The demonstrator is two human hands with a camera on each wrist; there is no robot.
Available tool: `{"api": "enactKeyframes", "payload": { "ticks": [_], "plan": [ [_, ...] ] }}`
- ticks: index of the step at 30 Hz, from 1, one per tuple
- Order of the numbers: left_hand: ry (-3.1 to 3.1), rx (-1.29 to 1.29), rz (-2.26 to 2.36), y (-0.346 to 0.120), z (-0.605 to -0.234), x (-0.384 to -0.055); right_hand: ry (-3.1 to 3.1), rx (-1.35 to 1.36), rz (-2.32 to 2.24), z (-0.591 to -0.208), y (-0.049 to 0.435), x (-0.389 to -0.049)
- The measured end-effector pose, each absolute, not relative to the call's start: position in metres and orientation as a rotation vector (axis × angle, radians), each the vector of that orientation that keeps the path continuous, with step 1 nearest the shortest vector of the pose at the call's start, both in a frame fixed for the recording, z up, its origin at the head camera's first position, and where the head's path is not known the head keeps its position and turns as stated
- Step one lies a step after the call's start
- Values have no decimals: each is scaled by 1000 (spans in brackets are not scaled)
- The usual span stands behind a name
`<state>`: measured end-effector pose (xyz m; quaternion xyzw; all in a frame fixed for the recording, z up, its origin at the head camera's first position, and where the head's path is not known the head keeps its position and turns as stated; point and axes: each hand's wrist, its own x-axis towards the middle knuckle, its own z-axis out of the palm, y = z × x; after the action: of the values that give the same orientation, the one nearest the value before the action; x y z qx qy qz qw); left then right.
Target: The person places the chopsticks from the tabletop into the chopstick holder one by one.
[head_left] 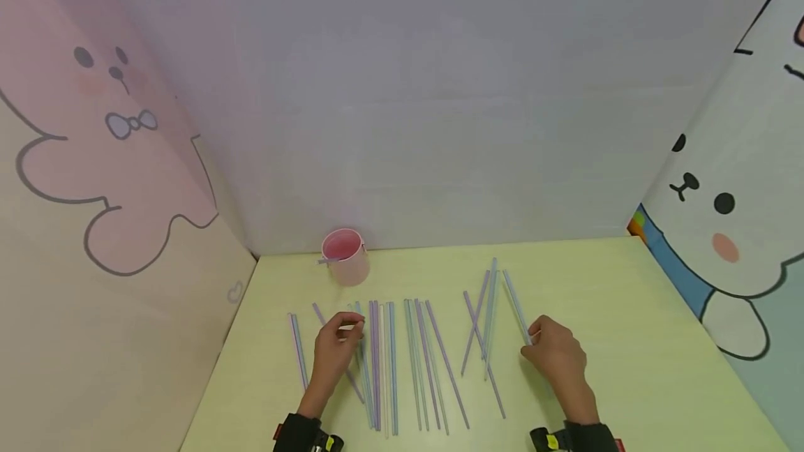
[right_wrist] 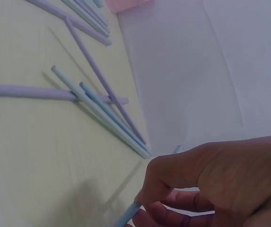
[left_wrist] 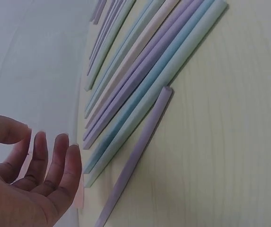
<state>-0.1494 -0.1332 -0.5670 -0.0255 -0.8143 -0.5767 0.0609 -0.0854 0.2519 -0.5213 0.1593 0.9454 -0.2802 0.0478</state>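
My right hand (head_left: 555,354) pinches a light blue straw (head_left: 515,302) between thumb and fingers, with its upper part slanting away toward the back of the table. In the right wrist view, the lower part of the held straw (right_wrist: 128,215) shows below the thumb. Loosely bent, my left hand (head_left: 336,351) hovers over the left rows of straws, and nothing shows between its fingers. Beneath it a purple straw (left_wrist: 135,153) lies at a slant beside a row of green, blue, purple and pale pink straws (left_wrist: 149,78).
Several crossed purple and blue straws (head_left: 493,319) lie left of my right hand. Another group of straws (head_left: 433,368) lies mid-table. A pink bucket (head_left: 350,272) stands at the back left edge of the pale yellow table (head_left: 659,368). Printed cloth walls (head_left: 440,103) enclose the table.
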Motion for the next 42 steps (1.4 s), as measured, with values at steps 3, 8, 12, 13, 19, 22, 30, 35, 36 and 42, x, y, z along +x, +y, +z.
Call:
{"api": "enactKeyframes", "payload": {
  "ticks": [3, 8, 12, 13, 19, 22, 30, 35, 36, 42],
  "plan": [
    [-2472, -92, -1740, -128, -567, -150, 2904, 459, -896, -520, 243, -86],
    [-2482, -145, -1703, -118, -566, -148, 2943, 396, -954, -521, 232, -88],
    [-2512, -221, -1695, -110, -568, -145, 2939, 335, -1036, -523, 223, -88],
    [-2514, -236, -1705, -107, -568, -144, 2933, 324, -1059, -523, 220, -87],
    [-2515, -321, -1824, -92, -565, -137, 2864, 272, -1228, -520, 200, -81],
    [-2508, -372, -1885, -86, -562, -134, 2797, 206, -1328, -520, 192, -78],
    [-2438, -456, -2012, -78, -550, -129, 2682, -256, -1434, -527, 171, -74],
    [-2402, -500, -2026, -75, -540, -127, 2668, -415, -1464, -530, 159, -72],
    [-2400, -496, -2039, -74, -539, -127, 2663, -427, -1470, -530, 157, -72],
    [-2350, -513, -2155, -70, -534, -125, 2656, -478, -1526, -531, 151, -69]
  ]
}}
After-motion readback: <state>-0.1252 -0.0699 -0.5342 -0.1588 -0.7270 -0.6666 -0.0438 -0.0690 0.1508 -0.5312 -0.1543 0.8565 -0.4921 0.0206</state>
